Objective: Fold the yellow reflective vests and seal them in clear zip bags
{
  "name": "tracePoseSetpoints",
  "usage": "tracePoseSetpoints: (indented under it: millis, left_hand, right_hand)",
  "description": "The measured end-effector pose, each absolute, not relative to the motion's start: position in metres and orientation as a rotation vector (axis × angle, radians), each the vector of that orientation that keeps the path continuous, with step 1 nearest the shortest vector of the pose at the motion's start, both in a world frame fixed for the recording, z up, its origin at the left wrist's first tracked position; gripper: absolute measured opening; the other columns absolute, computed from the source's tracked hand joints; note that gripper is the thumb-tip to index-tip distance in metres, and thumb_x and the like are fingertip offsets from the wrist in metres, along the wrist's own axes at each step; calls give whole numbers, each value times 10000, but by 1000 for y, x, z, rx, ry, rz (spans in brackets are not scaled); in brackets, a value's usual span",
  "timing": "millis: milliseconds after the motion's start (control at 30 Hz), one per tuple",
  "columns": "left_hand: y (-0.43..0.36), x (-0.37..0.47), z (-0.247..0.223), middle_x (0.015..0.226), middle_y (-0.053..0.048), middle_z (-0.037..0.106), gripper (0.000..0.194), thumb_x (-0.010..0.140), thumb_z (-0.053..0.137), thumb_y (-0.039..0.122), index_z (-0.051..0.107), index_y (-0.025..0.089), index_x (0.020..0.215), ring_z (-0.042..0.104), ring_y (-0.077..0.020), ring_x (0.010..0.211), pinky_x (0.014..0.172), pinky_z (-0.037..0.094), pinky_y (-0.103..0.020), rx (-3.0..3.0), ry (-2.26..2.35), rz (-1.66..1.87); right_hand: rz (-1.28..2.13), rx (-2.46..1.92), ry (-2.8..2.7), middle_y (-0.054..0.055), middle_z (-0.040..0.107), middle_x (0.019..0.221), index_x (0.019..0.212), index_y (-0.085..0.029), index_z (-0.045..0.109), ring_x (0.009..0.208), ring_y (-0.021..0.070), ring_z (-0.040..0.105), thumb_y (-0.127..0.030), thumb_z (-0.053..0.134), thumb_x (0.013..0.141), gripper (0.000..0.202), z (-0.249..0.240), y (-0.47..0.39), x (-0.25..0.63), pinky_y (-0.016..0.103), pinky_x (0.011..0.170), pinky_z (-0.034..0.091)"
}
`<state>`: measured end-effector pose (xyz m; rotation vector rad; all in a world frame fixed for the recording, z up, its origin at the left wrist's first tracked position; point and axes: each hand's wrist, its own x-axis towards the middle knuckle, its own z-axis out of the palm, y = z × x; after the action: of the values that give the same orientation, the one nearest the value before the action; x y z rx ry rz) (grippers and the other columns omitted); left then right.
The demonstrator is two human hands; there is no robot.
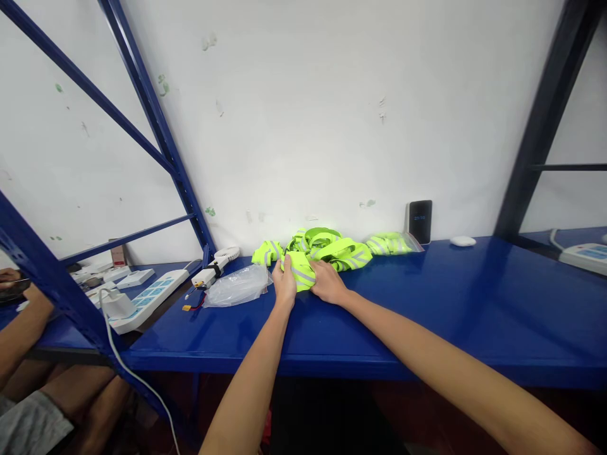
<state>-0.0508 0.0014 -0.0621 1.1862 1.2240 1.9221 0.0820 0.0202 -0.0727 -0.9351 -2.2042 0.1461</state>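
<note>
Both of my hands grip a neon yellow-green strap with silver reflective stripes (300,270) just above the blue table (379,322). My left hand (285,287) is closed on its left side, thumb up. On its right side, my right hand (327,282) is closed with the fingers curled round the fabric. A loose heap of the same reflective straps (348,251) lies right behind my hands, against the wall. Left of my left hand rests a clear plastic bag (237,286). A second clear bag (391,243), holding more yellow-green material, lies right of the heap.
A phone (420,221) leans on the wall, with a white oval case (463,241) beside it. At left are a small white fan (226,254), a battery lead with yellow plug (192,308), a power strip (152,300) and a blue rack post (57,278). Another person's arm (28,322) shows far left.
</note>
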Motion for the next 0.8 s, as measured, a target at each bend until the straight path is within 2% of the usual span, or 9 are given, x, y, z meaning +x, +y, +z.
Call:
tracePoseSetpoints:
  millis: [100, 267, 333, 400, 500, 567, 667, 733, 800]
  left_hand:
    - [5, -46, -62, 1032, -119, 712, 553, 871, 473, 634, 620, 147, 1087, 683, -237, 951, 817, 550, -336, 962, 961, 1764]
    - [5, -44, -61, 1091, -144, 709, 576, 877, 489, 610, 598, 136, 1185, 697, -247, 958, 835, 562, -368, 841, 869, 1493]
    - [6, -47, -64, 1124, -144, 697, 555, 879, 519, 572, 571, 141, 1224, 692, -238, 972, 829, 564, -352, 827, 854, 1456]
    - [9, -50, -69, 1178, -126, 675, 543, 878, 543, 546, 526, 177, 1276, 684, -218, 994, 819, 563, -322, 842, 830, 1490]
    - [13, -52, -78, 1139, -85, 681, 580, 843, 602, 546, 462, 237, 1314, 686, -181, 949, 784, 556, -280, 931, 855, 1610]
    - [14, -52, -81, 967, -46, 704, 587, 792, 653, 555, 486, 232, 1253, 689, -161, 828, 731, 545, -264, 1038, 921, 1651]
    - [12, -52, -80, 755, -4, 663, 485, 733, 684, 567, 585, 172, 997, 651, -147, 702, 671, 513, -250, 1237, 1011, 1680]
    - [9, -51, -76, 743, -16, 657, 444, 737, 665, 570, 608, 150, 869, 639, -157, 717, 672, 496, -252, 1334, 1068, 1699]
    - [6, -50, -73, 781, -32, 670, 435, 771, 620, 573, 631, 145, 847, 636, -177, 773, 706, 487, -266, 1392, 1146, 1697]
  right_hand:
    - [78, -837, -2199, 93, 674, 976, 1048, -171, 585, 913, 255, 596, -95, 554, 711, 347, -69, 25, 93, 327, 800, 408]
    - [73, -728, -2213, 79, 685, 913, 1003, -164, 579, 867, 242, 616, -100, 552, 689, 322, -67, 26, 97, 316, 798, 397]
    - [78, -741, -2216, 86, 693, 933, 1087, -154, 576, 872, 249, 622, -110, 563, 681, 409, -67, 24, 95, 322, 808, 397]
    - [75, -798, -2211, 96, 701, 972, 1251, -144, 523, 896, 260, 625, -111, 563, 677, 577, -68, 20, 92, 327, 814, 395]
    - [43, -894, -2203, 103, 702, 1021, 1467, -153, 327, 929, 270, 626, -110, 548, 683, 815, -67, 9, 90, 332, 809, 389]
    - [13, -929, -2207, 106, 700, 1030, 1518, -163, 231, 933, 272, 626, -117, 543, 697, 879, -64, 0, 90, 332, 798, 383]
    - [-30, -1021, -2216, 115, 699, 1028, 1519, -163, 230, 929, 272, 630, -118, 547, 706, 874, -59, -8, 90, 330, 785, 376]
    - [-58, -1104, -2225, 118, 699, 1042, 1500, -167, 264, 938, 270, 632, -113, 552, 706, 846, -56, -8, 92, 329, 789, 374]
    - [-93, -1180, -2231, 116, 702, 1046, 1466, -165, 306, 949, 269, 634, -114, 557, 713, 796, -54, -6, 93, 331, 798, 371]
